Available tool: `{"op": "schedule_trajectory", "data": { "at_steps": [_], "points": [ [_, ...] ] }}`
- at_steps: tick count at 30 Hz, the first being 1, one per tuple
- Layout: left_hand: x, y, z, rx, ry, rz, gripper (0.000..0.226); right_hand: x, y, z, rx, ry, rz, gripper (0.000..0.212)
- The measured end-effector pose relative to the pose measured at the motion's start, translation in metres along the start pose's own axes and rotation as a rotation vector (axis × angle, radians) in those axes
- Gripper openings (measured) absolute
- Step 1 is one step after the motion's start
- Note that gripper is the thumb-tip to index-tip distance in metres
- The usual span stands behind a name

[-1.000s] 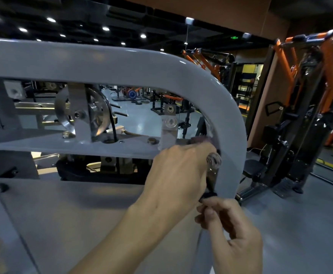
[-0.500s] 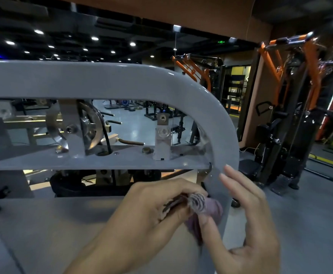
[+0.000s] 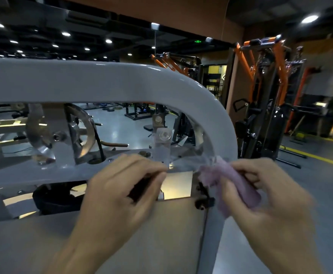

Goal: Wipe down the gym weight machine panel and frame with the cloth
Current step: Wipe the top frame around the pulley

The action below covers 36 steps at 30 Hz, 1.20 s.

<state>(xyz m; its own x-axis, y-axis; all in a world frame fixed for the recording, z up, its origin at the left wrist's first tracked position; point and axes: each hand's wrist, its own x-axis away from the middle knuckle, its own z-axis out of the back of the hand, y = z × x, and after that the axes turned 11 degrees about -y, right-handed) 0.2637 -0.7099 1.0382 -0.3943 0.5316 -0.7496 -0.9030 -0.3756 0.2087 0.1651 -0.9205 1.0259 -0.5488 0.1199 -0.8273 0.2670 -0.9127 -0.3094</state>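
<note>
Pretty dim overall, lit by small ceiling spotlights [image 3: 108,40] glaring off the glossy floor [image 3: 120,129]. Heavy motion blur on both hands, right hand [image 3: 268,196] worst. Wide-angle bending toward the edges, grey frame [image 3: 102,82] curving noticeably.

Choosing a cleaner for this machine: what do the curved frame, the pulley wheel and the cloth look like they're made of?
Curved frame: likely painted or powder-coated steel, going by its even grey gloss with soft highlights. Pulley wheel: bare polished metal with mirror-like reflections. Cloth: soft mauve fabric, fuzzy at the edge, possibly microfibre; blur leaves that open.
</note>
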Motion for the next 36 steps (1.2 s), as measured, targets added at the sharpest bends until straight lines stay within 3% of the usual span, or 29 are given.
{"op": "schedule_trajectory", "data": {
  "at_steps": [4, 7, 10, 13, 19, 22, 25, 30, 36],
  "points": [
    [-0.009, -0.025, 0.002, -0.144, 0.019, 0.033, 0.014, -0.025, -0.012, -0.012, 0.295, 0.052, 0.173, 0.014],
    [-0.011, -0.039, -0.002, -0.198, -0.034, 0.066, 0.021, -0.04, -0.011, -0.034, 0.441, -0.051, 0.27, 0.02],
    [-0.011, -0.04, -0.003, -0.25, -0.057, 0.081, 0.021, -0.04, -0.01, -0.046, 0.504, -0.149, 0.233, 0.03],
    [-0.012, -0.04, -0.005, -0.264, -0.045, 0.085, 0.021, -0.026, -0.017, -0.051, 0.483, -0.259, 0.159, 0.022],
    [-0.011, -0.042, -0.01, -0.269, -0.027, 0.091, 0.021, -0.033, -0.024, -0.045, 0.431, -0.495, 0.055, 0.043],
    [-0.012, -0.044, -0.011, -0.281, -0.037, 0.104, 0.027, -0.048, -0.026, -0.055, 0.397, -0.598, -0.006, 0.043],
    [-0.012, -0.043, -0.013, -0.309, -0.016, 0.109, 0.026, -0.057, -0.028, -0.056, 0.26, -0.615, -0.072, 0.041],
    [-0.014, -0.04, -0.017, -0.336, 0.032, 0.116, 0.021, -0.032, -0.04, -0.043, 0.357, -0.642, -0.068, 0.063],
    [-0.016, -0.04, -0.02, -0.366, 0.049, 0.118, 0.02, -0.039, -0.037, -0.049, 0.37, -0.643, -0.051, 0.071]
  ]
}}
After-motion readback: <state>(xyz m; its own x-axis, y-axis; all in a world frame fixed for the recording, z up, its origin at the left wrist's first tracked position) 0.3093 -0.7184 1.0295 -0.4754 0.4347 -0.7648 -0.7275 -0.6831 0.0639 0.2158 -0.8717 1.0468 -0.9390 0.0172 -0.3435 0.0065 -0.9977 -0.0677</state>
